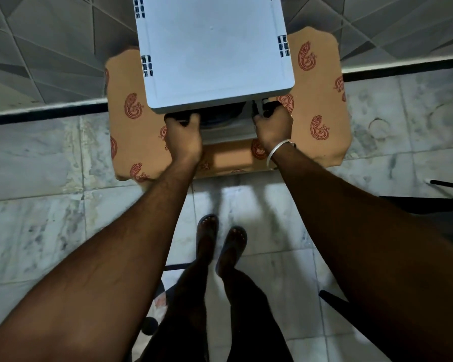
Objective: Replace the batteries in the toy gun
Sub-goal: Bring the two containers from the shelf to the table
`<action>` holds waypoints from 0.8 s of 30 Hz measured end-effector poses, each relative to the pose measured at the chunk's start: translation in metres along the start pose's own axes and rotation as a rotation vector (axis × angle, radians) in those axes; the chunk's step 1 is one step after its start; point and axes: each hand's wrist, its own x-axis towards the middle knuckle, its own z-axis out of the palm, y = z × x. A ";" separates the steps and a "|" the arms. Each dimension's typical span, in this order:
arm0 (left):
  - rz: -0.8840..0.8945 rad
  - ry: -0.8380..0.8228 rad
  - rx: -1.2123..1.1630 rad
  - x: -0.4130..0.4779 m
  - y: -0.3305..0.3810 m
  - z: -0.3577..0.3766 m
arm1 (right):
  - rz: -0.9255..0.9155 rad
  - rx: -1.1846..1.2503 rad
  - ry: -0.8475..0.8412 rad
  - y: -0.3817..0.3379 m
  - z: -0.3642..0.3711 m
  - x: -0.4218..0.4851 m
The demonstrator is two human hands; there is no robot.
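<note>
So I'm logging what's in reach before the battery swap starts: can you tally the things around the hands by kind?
White plastic stool: 1
Orange paisley cloth: 1
Dark object held under the stool's edge: 1, too hidden to identify
Hands gripping it, left hand and right hand: 2
Silver bangle: 1
Total: 6

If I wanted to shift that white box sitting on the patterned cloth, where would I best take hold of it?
Probably from the near side, at both near corners, where the left hand and right hand already are. The white box is wide and flat-topped, offering no visible handle on top.
</note>
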 end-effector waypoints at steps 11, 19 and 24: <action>-0.219 0.008 -0.161 0.036 -0.012 0.009 | -0.082 -0.233 -0.043 0.014 0.023 0.028; -0.274 -0.080 -0.379 0.017 -0.006 0.005 | 0.025 -0.138 -0.014 0.012 0.012 0.010; -0.258 -0.153 -0.383 -0.010 -0.007 -0.006 | 0.184 0.059 0.026 0.027 -0.006 -0.026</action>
